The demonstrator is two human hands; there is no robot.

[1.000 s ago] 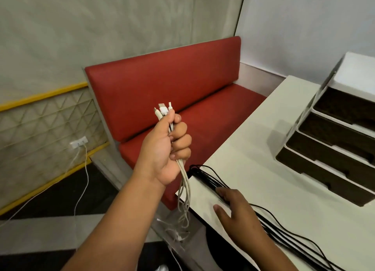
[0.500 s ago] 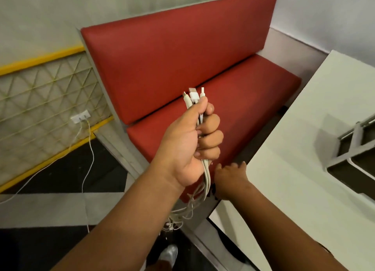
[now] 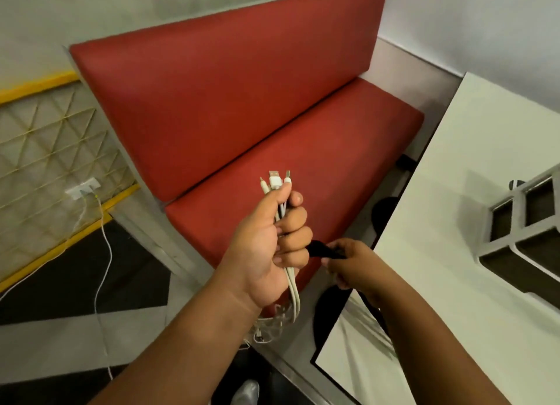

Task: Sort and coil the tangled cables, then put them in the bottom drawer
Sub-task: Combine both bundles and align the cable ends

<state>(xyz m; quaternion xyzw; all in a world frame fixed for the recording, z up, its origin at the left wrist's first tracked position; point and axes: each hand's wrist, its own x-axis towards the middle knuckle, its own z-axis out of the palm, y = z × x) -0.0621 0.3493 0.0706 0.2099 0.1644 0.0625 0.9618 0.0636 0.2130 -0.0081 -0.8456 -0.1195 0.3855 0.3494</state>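
Observation:
My left hand (image 3: 272,247) grips a bundle of white cables (image 3: 292,289) upright in front of the red bench. Three plug ends stick out above its fist, and the slack hangs in a tangle below toward the floor. Just to its right, my right hand (image 3: 348,262) pinches black cable ends (image 3: 322,250) that point at the left fist. The blurred black strands run back under my right wrist over the white table (image 3: 454,222). The drawer unit (image 3: 515,232) stands at the right edge of the view, its dark compartments partly cut off.
A red padded bench (image 3: 242,116) fills the middle, close to the table's left edge. A wall socket (image 3: 81,188) at the left has a white cord trailing over the dark floor. A shoe tip (image 3: 247,391) shows at the bottom.
My right hand left the table corner and now holds black cable ends beside the left fist. The view has swung left and down, so less of the drawer unit shows.

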